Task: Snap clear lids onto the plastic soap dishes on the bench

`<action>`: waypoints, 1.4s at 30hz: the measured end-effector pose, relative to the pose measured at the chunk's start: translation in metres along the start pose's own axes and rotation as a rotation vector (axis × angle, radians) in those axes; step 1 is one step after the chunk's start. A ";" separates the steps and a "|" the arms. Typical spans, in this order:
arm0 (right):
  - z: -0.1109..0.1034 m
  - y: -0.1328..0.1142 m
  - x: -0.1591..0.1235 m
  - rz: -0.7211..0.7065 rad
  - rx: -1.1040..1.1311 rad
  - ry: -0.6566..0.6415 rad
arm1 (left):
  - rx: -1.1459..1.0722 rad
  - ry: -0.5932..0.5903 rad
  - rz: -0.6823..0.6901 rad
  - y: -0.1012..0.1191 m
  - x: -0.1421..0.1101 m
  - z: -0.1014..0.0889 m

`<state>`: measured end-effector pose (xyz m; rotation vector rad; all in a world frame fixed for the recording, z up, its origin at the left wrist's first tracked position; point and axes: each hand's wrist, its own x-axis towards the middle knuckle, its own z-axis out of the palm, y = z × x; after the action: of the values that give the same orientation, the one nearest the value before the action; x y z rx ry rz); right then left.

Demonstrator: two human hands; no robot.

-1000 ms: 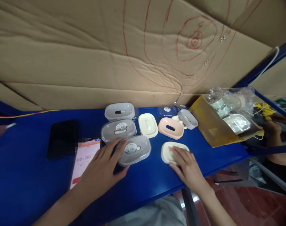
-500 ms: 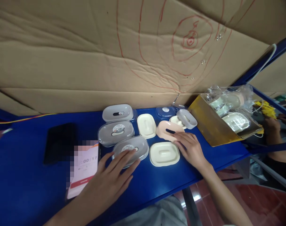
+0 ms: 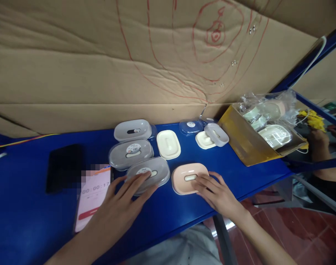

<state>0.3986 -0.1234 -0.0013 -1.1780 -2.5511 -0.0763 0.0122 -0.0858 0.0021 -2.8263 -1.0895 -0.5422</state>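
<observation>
My left hand (image 3: 126,197) lies with its fingers spread over the nearest grey oval box (image 3: 161,171), which has a clear lid and a round label. The fingertips rest on the lid. At the right, my right hand (image 3: 216,191) grips the right edge of a pink oval cover (image 3: 184,171) with a slot in its middle. That cover sits over a cream tray, whose raised centre (image 3: 190,177) shows through the slot. A second cream tray (image 3: 168,144) lies just behind, with its ridge upward.
Two more grey boxes (image 3: 132,152) (image 3: 129,129) stand behind the left hand. Farther back are a clear lid (image 3: 190,127), a cream tray (image 3: 203,141) and a grey cover (image 3: 219,135). A yellow carton (image 3: 237,138) holds bagged parts. A phone (image 3: 92,197) and dark object (image 3: 64,167) lie left.
My right hand has brought the pink cover nearer and down onto the front cream tray. My left hand stays on the grey box. The view has shifted slightly.
</observation>
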 end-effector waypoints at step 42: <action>0.024 0.164 0.192 0.303 0.029 -0.307 | -0.236 -0.032 -0.079 -0.026 -0.004 0.010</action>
<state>0.3996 0.1291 0.0225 -1.6600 -2.5763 0.2288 -0.0045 -0.0672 -0.0099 -3.0107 -1.2226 -0.6769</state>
